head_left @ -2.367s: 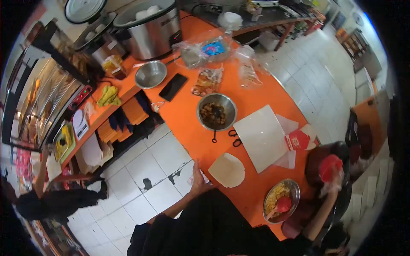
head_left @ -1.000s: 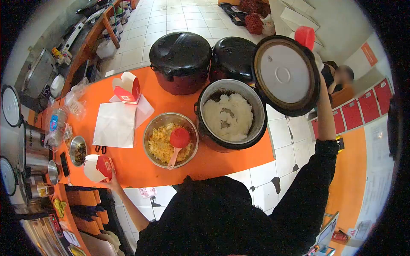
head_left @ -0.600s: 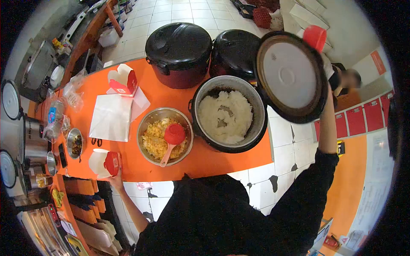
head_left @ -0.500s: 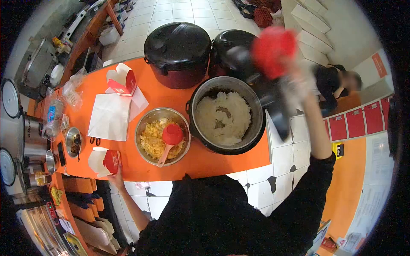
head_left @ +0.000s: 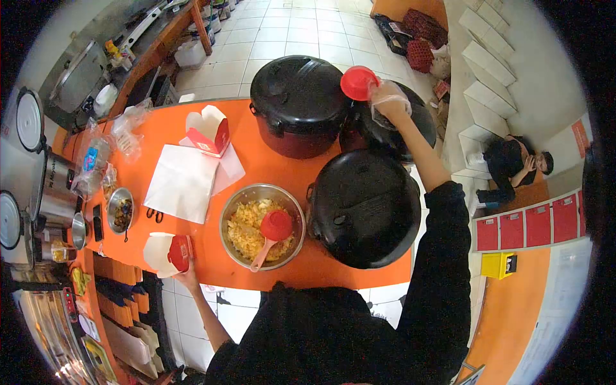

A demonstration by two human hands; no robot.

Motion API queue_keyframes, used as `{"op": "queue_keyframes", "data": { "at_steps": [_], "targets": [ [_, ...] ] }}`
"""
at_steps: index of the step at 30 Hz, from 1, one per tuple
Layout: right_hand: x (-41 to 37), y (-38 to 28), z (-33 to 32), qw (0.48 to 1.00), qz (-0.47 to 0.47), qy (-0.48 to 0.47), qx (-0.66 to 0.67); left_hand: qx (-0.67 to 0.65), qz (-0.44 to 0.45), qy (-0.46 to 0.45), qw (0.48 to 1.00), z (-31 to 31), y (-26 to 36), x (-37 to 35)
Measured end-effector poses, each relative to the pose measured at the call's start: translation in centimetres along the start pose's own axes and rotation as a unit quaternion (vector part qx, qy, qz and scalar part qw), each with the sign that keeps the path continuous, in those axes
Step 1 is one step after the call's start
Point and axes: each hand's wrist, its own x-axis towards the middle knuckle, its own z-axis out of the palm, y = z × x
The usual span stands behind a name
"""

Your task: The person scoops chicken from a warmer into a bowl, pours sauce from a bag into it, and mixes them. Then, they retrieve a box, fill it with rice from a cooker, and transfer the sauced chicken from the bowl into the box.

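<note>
This looks like a small commercial food kitchen, with large black lidded rice cookers point(head_left: 298, 106) on an orange tabletop point(head_left: 308, 276), red-and-white paper takeaway boxes point(head_left: 208, 131) and a glass-fronted food warmer point(head_left: 51, 330) alongside.

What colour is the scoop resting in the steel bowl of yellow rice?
Red cup, pink handle; clearest in the head view.

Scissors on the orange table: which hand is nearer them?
Left. The left hand, holding a food box, is close to the scissors, on the person's side; the right hand is farther off, over a lidded black pot.
</note>
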Motion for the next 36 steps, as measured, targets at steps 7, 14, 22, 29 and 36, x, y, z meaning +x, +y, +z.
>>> {"op": "queue_keyframes", "data": {
  "at_steps": [7, 14, 22, 29, 36],
  "targets": [
    [0.5, 6.9, -3.1, 0.949, -0.093, 0.127, -0.274, -0.031, -0.030, -0.011, 0.999, -1.7, -6.5, 0.2],
    [-11.3, 23.8, -9.9, 0.962, 0.205, 0.160, -0.078, -0.151, -0.034, -0.023, 0.988, 0.4, -3.5, 0.6],
    [-7.5, 32.7, -8.0, 0.958, 0.259, 0.099, -0.067, -0.075, -0.058, 0.083, 0.992, -0.8, 1.4, 0.1],
    [-7.2, 23.5, -12.3, 0.954, 0.033, 0.274, -0.118, -0.015, 0.013, 0.021, 1.000, 4.6, 15.7, 3.2],
    [-0.2, 12.0, 0.4, 0.966, -0.157, 0.056, -0.197, 0.457, -0.100, -0.407, 0.784, 19.2, 23.0, 4.2]
  ]
}}
